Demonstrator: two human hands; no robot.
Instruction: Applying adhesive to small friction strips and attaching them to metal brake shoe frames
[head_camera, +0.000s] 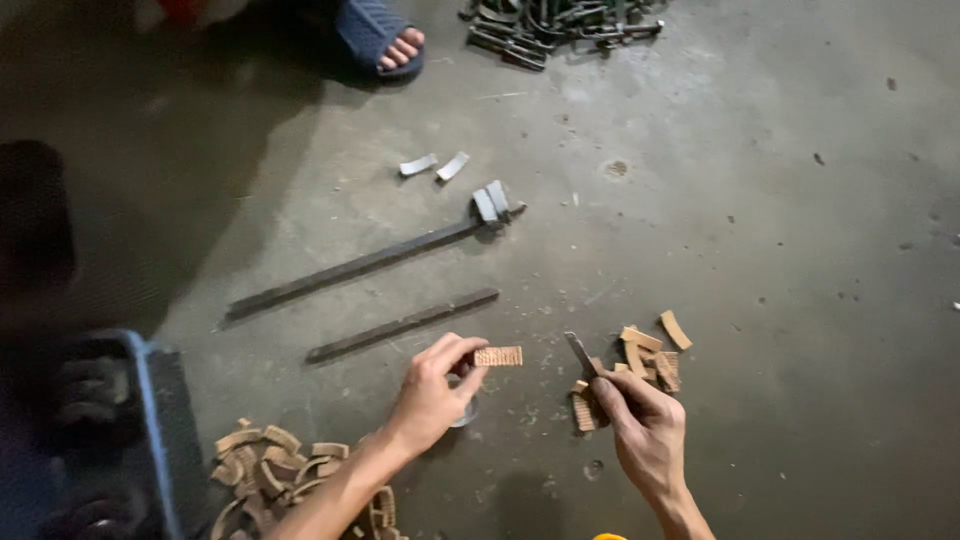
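Scraping a curved lining piece over the floor

Left hand (428, 400) is pinching the tan lining piece (497, 356) by one end; it looks light and stiff. Right hand (645, 425) is gripping a metal blade (581, 353).

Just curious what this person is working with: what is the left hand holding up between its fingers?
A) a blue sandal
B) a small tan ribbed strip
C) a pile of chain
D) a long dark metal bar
B: the left hand pinches a small tan ribbed strip at one end, while the dark metal bars lie untouched on the floor beyond it.
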